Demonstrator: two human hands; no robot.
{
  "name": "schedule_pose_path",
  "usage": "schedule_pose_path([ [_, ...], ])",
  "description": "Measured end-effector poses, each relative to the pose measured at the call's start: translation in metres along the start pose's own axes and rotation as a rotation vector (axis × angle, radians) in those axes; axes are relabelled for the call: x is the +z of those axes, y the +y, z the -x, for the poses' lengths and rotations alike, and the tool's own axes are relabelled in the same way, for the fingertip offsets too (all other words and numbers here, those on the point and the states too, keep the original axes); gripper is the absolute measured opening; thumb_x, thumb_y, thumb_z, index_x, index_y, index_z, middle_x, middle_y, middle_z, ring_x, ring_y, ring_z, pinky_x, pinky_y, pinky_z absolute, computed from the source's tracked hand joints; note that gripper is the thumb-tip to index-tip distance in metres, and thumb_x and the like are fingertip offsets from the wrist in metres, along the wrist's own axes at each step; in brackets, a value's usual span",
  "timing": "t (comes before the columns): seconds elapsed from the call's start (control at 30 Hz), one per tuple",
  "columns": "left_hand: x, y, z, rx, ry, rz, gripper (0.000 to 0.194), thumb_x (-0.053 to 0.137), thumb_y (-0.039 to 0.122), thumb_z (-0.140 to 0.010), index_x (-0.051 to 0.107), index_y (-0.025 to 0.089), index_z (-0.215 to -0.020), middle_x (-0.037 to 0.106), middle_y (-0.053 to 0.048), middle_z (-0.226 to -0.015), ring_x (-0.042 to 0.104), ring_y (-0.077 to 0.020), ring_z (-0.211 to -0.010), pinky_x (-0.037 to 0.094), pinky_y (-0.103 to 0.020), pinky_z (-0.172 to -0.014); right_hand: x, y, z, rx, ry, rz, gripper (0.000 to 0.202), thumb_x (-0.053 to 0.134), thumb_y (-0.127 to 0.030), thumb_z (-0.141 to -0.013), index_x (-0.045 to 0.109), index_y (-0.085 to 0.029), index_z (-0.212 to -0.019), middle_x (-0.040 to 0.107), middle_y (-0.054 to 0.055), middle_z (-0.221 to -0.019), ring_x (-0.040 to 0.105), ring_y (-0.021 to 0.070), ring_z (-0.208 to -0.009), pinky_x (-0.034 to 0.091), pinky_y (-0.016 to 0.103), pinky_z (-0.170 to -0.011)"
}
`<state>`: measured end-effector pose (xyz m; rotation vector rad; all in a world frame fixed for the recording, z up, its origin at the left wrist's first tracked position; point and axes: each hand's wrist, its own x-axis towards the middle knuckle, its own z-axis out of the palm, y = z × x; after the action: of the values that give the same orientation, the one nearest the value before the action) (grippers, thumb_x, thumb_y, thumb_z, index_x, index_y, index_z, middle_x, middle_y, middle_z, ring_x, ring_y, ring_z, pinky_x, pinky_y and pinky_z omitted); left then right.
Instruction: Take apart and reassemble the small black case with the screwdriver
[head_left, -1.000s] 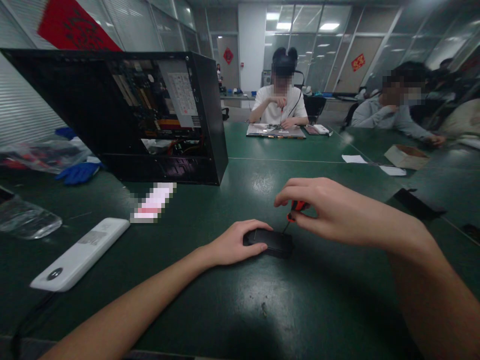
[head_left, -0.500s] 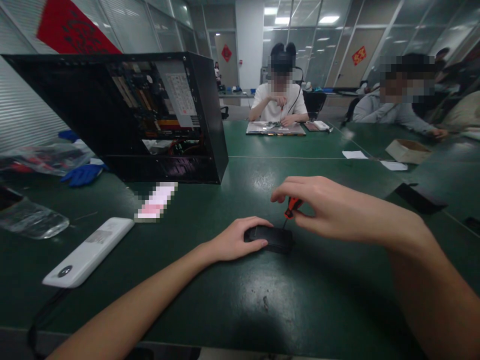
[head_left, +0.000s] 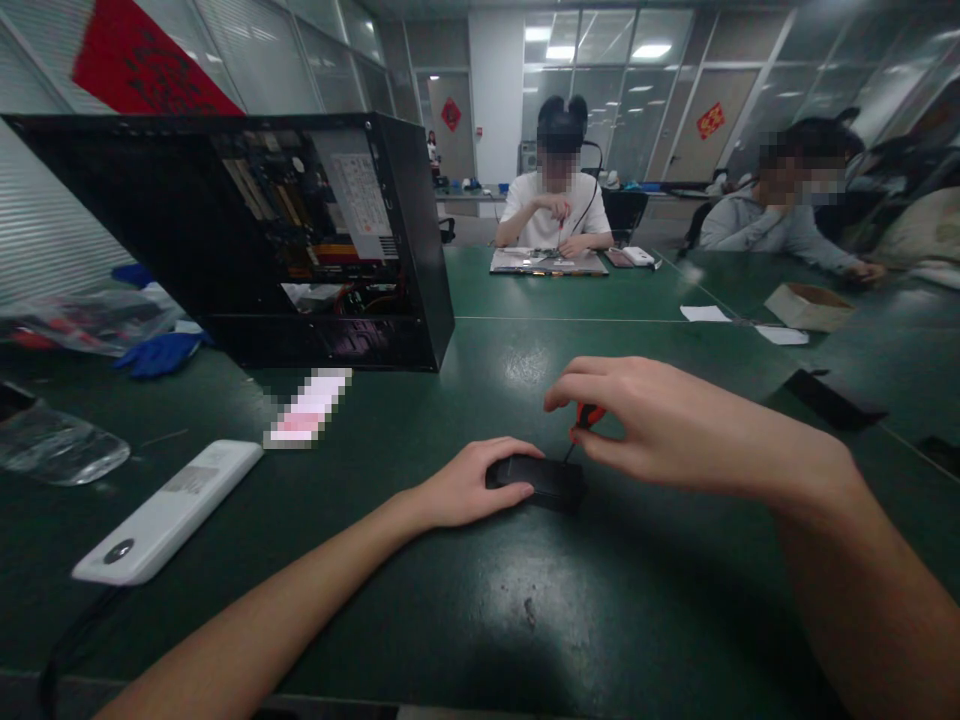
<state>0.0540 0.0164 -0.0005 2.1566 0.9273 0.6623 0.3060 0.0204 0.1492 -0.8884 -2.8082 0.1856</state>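
A small black box-shaped device [head_left: 555,482] lies on the green table [head_left: 420,620]; I cannot tell its exact kind. My left hand [head_left: 480,482] grips its left end, thumb along the near side and fingers over the far side. Above the device's right end, my right hand [head_left: 626,410] has its fingers closed round the red and black handle of a screwdriver [head_left: 589,414]. The thin shaft slants down to the device's far right edge. Whether the tip sits in a screw is too small to see.
An open black computer case [head_left: 416,240] stands at the left back. Nearer are a white power strip-like bar [head_left: 176,510], a water bottle [head_left: 67,445] and blue gloves [head_left: 159,354]. Rightward lie a black part [head_left: 832,398] and a cardboard box [head_left: 808,306]. A co-worker [head_left: 555,205] sits opposite.
The right hand's fingers and thumb have shifted slightly round the screwdriver handle, covering more of it. My left hand and the device stay put. The view has tilted a little.
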Motion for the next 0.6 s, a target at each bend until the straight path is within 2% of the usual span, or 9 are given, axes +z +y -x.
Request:
schedule_pose_path([
  [0.07,-0.0002,0.0001,-0.0003,0.011,0.001,0.002,0.039,0.07,0.037,-0.096,0.066,0.021,-0.132,0.072,-0.007,-0.13,0.067,-0.0259,-0.118,0.048,-0.036,-0.104,0.0014,0.0009,-0.0018,0.031,0.025,0.039,0.019,0.062,-0.029,-0.098,0.071,-0.02,-0.111,0.07,0.007,-0.105,0.065,0.0217,-0.092,0.045,0.032,-0.077],
  [0.13,-0.0006,0.0004,-0.0006,0.01,-0.002,0.006,0.039,0.07,0.036,-0.096,0.066,0.021,-0.132,0.072,-0.006,-0.129,0.068,-0.0253,-0.117,0.048,-0.036,-0.103,0.0027,0.002,-0.0035,0.03,0.036,0.028,0.017,0.059,-0.026,-0.099,0.071,-0.019,-0.109,0.071,0.007,-0.102,0.065,0.0213,-0.091,0.045,0.032,-0.078],
  [0.23,-0.0011,0.001,-0.0007,-0.006,-0.007,0.005,0.038,0.071,0.035,-0.096,0.067,0.021,-0.131,0.072,-0.006,-0.129,0.067,-0.0252,-0.118,0.048,-0.035,-0.104,0.0028,0.0012,-0.0029,-0.018,0.049,-0.034,0.027,0.059,-0.012,-0.094,0.069,-0.018,-0.119,0.07,0.009,-0.113,0.065,0.0213,-0.1,0.047,0.031,-0.083],
  [0.33,-0.0007,0.0001,-0.0002,-0.012,-0.007,0.004,0.04,0.071,0.038,-0.096,0.067,0.021,-0.131,0.072,-0.007,-0.13,0.067,-0.0258,-0.119,0.048,-0.036,-0.105,0.0019,-0.0018,-0.0012,-0.042,0.048,-0.064,0.041,0.06,-0.008,-0.09,0.064,-0.018,-0.129,0.068,0.01,-0.125,0.065,0.0221,-0.108,0.048,0.032,-0.088],
  [0.4,-0.0002,-0.0009,0.0001,-0.01,-0.003,0.002,0.04,0.071,0.04,-0.096,0.067,0.021,-0.131,0.072,-0.007,-0.129,0.068,-0.0256,-0.117,0.049,-0.036,-0.104,0.0023,-0.0028,-0.002,-0.011,0.057,-0.032,0.037,0.063,-0.015,-0.093,0.063,-0.019,-0.13,0.068,0.01,-0.125,0.066,0.023,-0.106,0.048,0.033,-0.086],
  [0.5,0.0006,-0.0013,0.0002,-0.009,0.009,-0.011,0.039,0.072,0.038,-0.096,0.067,0.021,-0.131,0.073,-0.007,-0.128,0.068,-0.025,-0.114,0.05,-0.035,-0.102,0.0042,-0.0009,-0.0053,0.071,0.066,0.041,0.023,0.063,-0.03,-0.098,0.068,-0.018,-0.118,0.072,0.009,-0.112,0.067,0.0239,-0.096,0.047,0.034,-0.079],
  [0.6,0.0007,-0.0001,-0.0001,-0.009,0.011,-0.026,0.039,0.072,0.037,-0.095,0.067,0.021,-0.13,0.073,-0.007,-0.128,0.068,-0.0257,-0.116,0.049,-0.036,-0.104,0.0059,0.0019,-0.0064,0.048,0.074,0.007,0.018,0.059,-0.018,-0.097,0.068,-0.017,-0.114,0.071,0.009,-0.108,0.066,0.0223,-0.097,0.046,0.033,-0.08],
])
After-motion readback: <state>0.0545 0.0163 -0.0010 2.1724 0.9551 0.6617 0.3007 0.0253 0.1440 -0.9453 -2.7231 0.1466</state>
